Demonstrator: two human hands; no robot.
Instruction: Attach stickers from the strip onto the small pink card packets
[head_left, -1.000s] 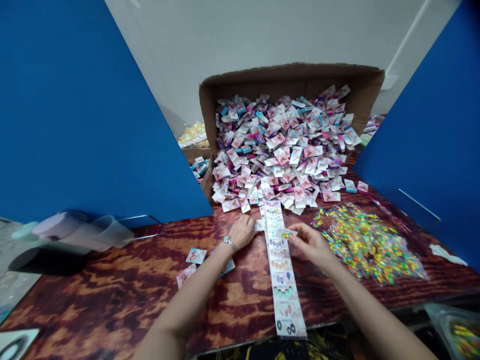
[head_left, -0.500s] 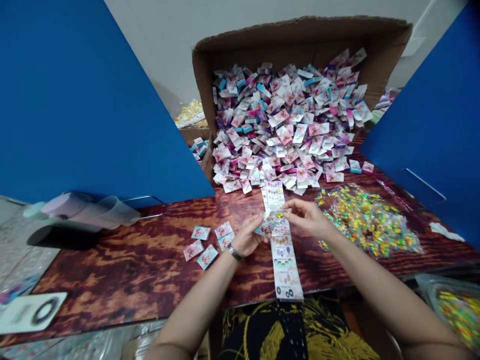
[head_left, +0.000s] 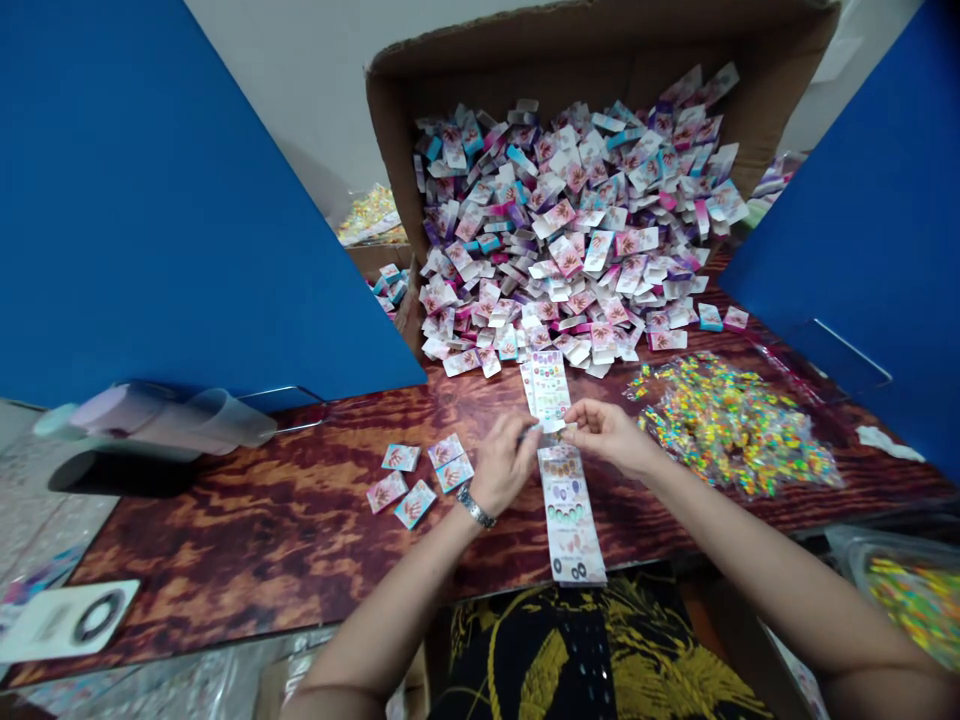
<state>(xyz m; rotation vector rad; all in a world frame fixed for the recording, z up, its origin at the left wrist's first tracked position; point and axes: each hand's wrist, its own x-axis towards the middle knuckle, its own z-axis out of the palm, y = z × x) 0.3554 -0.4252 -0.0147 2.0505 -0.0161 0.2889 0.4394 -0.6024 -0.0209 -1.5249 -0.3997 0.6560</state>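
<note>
A small pale item [head_left: 555,427] is held between both hands, just above the printed strip [head_left: 571,520]; as it is blurred and partly covered, whether one or two pieces are held cannot be told. The left hand [head_left: 506,463] is brought in from eight o'clock, its thumb and fingers closed on the near end of the item, and a watch [head_left: 478,506] is worn at that wrist. The right hand [head_left: 606,437] is brought in from four o'clock, the other end being pinched between thumb and fingertips. The strip, printed with rows of coloured ovals, is laid on the reddish-brown surface [head_left: 225,560] along the line from twelve to six o'clock. Between eight and nine o'clock from the held item, five small boxes [head_left: 415,503] are laid loosely together. At twelve o'clock a cardboard box [head_left: 397,130] is set on its side, and a heap of open-flapped cartons [head_left: 570,240] is spilled from its mouth. Two stray cartons [head_left: 710,317] are seen at two o'clock. At three o'clock, clear packets [head_left: 739,430] with yellow, green and orange contents are piled. Nested cups [head_left: 232,425] are laid at nine o'clock, and more bright packets are held in a tub [head_left: 907,600] at four.
</note>
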